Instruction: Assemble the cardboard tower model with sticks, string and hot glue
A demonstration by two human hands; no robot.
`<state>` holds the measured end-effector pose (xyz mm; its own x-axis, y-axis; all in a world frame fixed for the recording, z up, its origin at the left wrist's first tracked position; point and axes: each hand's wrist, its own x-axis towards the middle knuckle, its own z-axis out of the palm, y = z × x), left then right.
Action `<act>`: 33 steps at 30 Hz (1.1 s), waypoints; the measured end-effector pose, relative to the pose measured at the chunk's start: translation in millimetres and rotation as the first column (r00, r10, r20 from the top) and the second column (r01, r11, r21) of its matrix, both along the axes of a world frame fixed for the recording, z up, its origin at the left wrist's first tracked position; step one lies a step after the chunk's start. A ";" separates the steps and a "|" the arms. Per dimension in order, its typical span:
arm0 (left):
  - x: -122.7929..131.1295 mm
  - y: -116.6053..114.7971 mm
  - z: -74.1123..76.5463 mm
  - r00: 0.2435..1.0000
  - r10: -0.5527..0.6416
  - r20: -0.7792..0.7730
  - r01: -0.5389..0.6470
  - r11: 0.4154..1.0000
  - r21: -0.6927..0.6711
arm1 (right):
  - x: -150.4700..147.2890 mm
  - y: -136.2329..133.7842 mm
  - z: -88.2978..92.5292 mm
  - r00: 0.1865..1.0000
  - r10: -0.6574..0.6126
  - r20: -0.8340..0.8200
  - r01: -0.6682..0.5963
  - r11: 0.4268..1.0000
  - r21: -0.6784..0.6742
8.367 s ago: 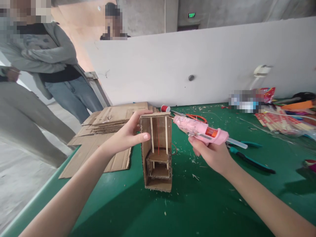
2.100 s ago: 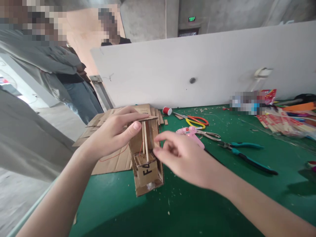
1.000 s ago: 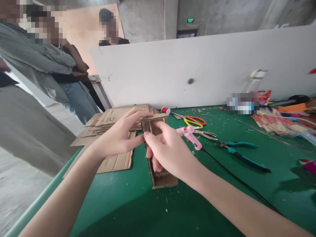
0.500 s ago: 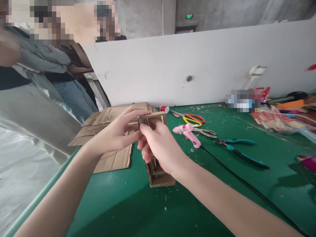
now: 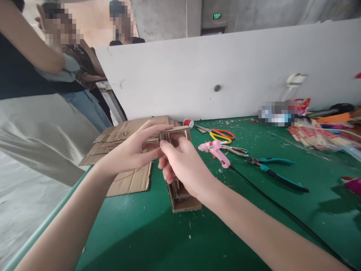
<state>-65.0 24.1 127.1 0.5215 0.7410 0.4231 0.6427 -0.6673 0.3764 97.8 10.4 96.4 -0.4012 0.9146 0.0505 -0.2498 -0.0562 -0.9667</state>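
Note:
A tall, open-sided cardboard structure (image 5: 187, 203) stands on the green table in front of me. At its upper left edge, my left hand (image 5: 138, 146) grips the cardboard between thumb and fingers. My right hand (image 5: 182, 160) is closed on the same upper part, its thumb pressed on the left edge and its other fingers curled partly inside and behind. Both thumbs nearly meet there. My hands hide much of the structure's middle. Just right of it lies a pink glue gun (image 5: 216, 151).
Flat cardboard sheets (image 5: 132, 182) lie left on the green table (image 5: 146, 241). Right are scissors (image 5: 222, 135), teal-handled pliers (image 5: 278, 175), a black cord and packaged sticks (image 5: 307, 137). A red spool (image 5: 188, 123) sits behind. People stand beyond the left edge, by a white partition (image 5: 169, 82).
My hands keep nearly the same hold on the cardboard structure. At the left, a person in dark clothing has moved further into view, and an arm there has shifted.

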 end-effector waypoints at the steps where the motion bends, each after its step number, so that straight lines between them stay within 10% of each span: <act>1: -0.2 0.1 -0.2 1.000 -0.001 -0.004 0.001 1.000 0.002 | 0.1 -0.2 0.0 1.000 0.001 0.002 -0.001 1.000 -0.001; 33: -5.1 15.4 -13.0 0.962 -0.122 0.244 0.157 0.979 -0.130 | 3.4 2.2 -3.2 1.000 0.000 0.000 0.000 1.000 0.025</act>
<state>-70.1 39.5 114.1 0.5234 0.7312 0.4374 0.4295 -0.6698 0.6058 101.2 12.6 93.2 -0.4012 0.9130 0.0732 -0.2494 -0.0320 -0.9679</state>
